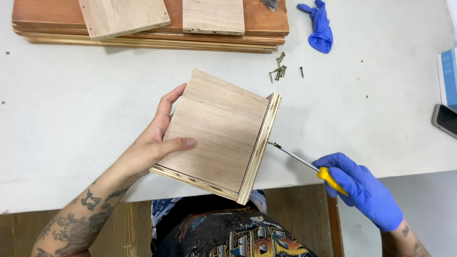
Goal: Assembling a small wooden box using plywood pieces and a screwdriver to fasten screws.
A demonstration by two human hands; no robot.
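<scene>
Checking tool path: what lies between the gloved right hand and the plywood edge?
Head view: only the screwdriver, its shaft running from the right hand to a screw at the plywood piece.

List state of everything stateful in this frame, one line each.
left hand: bare, gripping plywood assembly, thumb on top face
right hand: blue-gloved, closed around screwdriver handle
plywood assembly: two boards joined at right angle, held tilted at the table edge
screwdriver: tip on screw at side board
screw: partly driven, head protruding
loose screws: scattered on table
spare blue glove: crumpled, off
phone: screen dark
</scene>
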